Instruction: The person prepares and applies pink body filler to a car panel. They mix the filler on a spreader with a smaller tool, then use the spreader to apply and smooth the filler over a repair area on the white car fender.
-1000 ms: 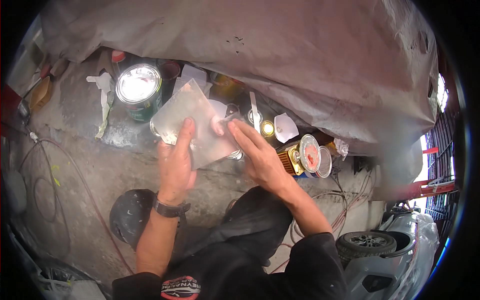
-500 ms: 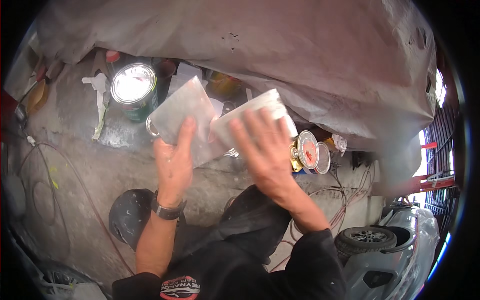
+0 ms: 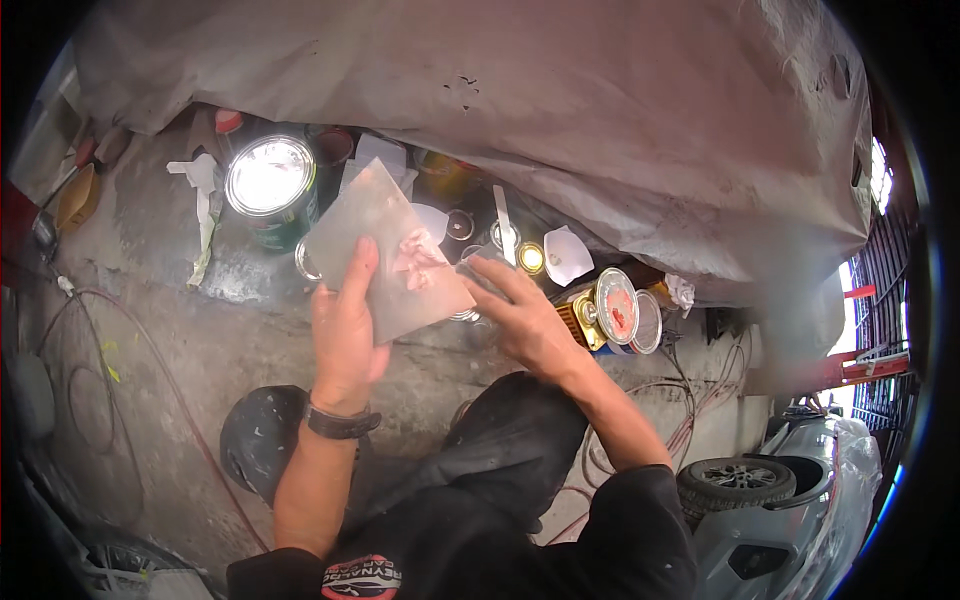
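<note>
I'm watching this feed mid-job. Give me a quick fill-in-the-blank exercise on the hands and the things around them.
1. The left hand holds a flat pale plate whose paste is ____ in colour.
2. The right hand is at the ____ side of the plate, as the picture shows it.
3. A dark watch is worn on the person's ____ wrist.
4. Beside the large tin with the shiny lid, toward the upper left, the cap is ____.

Missing words: pink; right; left; red.

Lettered round emblem on black shirt, illegible print on green can
</note>
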